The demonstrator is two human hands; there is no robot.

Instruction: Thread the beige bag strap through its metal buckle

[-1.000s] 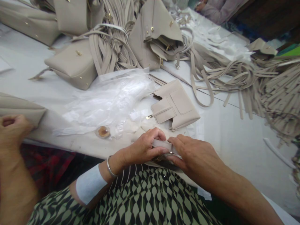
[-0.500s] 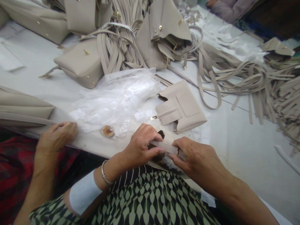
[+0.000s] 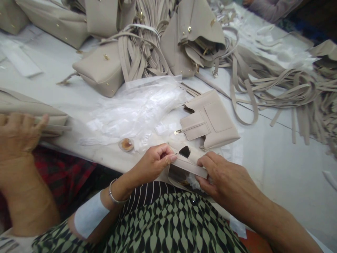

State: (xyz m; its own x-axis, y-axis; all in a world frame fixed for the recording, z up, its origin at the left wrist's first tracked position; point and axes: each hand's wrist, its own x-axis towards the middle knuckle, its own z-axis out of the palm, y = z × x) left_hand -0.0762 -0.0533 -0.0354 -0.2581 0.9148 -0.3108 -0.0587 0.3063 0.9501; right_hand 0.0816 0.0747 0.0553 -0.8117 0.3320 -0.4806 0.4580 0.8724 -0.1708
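A flat beige strap stretches between my hands over the table's front edge. My left hand pinches its left end between thumb and fingers. Closed round the other end is my right hand, whose thumb and forefinger grip the strap. Beneath the strap lies an open beige bag close to my body; its dark inside shows, and the rest is hidden by the strap and hands. Just beyond, a small beige bag rests on its side with its flap tab and a gold clasp towards me.
Crumpled clear plastic wrapping covers the middle of the table, beside a round amber-coloured object. Beige bags and bundled straps fill the back and right. At left, a co-worker's hand touches another beige bag.
My left hand has slid to the strap's left end, so more of the strap shows. The co-worker's hand has moved left onto the beige bag. The view has shifted slightly.
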